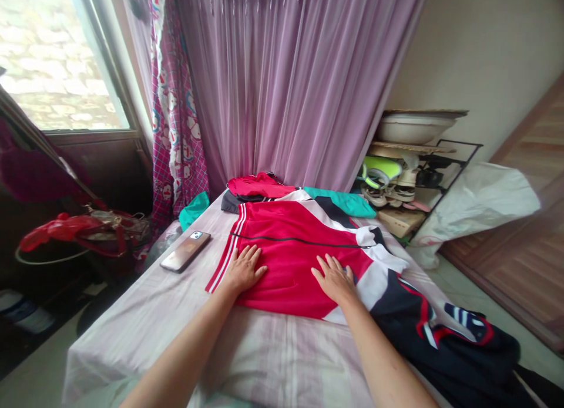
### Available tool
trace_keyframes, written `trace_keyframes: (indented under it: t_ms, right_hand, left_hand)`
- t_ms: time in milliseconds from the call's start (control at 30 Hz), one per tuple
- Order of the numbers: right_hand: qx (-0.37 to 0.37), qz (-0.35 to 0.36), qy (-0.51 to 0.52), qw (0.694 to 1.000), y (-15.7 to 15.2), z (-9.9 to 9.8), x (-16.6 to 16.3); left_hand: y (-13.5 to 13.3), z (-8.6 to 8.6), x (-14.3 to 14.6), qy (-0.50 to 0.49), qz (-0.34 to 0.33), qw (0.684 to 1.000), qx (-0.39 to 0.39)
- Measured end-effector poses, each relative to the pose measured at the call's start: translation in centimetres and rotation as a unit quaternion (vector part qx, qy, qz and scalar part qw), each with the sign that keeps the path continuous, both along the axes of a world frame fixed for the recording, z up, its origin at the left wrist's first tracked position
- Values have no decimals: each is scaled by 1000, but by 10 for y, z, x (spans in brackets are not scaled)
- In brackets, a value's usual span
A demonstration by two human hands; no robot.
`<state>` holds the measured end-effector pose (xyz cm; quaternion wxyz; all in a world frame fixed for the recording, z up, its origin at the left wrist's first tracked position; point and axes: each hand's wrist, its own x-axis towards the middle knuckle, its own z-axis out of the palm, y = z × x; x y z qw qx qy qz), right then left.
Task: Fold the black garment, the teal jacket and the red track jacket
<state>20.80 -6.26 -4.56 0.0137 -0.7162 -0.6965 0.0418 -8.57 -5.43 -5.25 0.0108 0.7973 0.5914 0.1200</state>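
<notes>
Palms down, gripping nothing, the left hand (244,271) rests at the striped hem (218,274) and the right hand (335,279) near the white panel (372,286) of a red jacket (288,270) on the table (132,320); even, outward pressure should smooth fabric best.

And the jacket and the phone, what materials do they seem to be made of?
Jacket: probably synthetic cloth, smooth, by its even surface and soft creases. Phone: seemingly glossy back, by its pale sheen; glass or plastic, I cannot tell.
</notes>
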Motion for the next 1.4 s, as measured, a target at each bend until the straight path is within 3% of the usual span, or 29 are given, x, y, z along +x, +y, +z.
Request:
trace_keyframes:
  t_ms: [200, 367, 500, 600, 767, 1167, 1400]
  right_hand:
    - [2, 0, -9, 1000, -7, 3, 5]
    - [-1, -35, -8, 999, -13, 7, 11]
    - [4, -40, -5, 999, -15, 8, 10]
    - [17, -38, -8, 999, -15, 5, 10]
    - [31, -32, -11, 999, -15, 2, 10]
    - [51, -31, 42, 997, -16, 4, 13]
    - [104, -17, 92, 990, -18, 1, 20]
  left_hand:
    - [0, -3, -4, -16, -11, 1000, 20]
    - [10, -3, -13, -99, -8, 995, 16]
    - [16, 4, -28, -231, 71, 970, 11]
    - [11, 5, -46, -278, 153, 948, 29]
    - [-3, 2, -66, -239, 228, 943, 53]
    - [7, -4, -68, -84, 160, 982, 52]
    - [7, -4, -67, -22, 181, 982, 52]
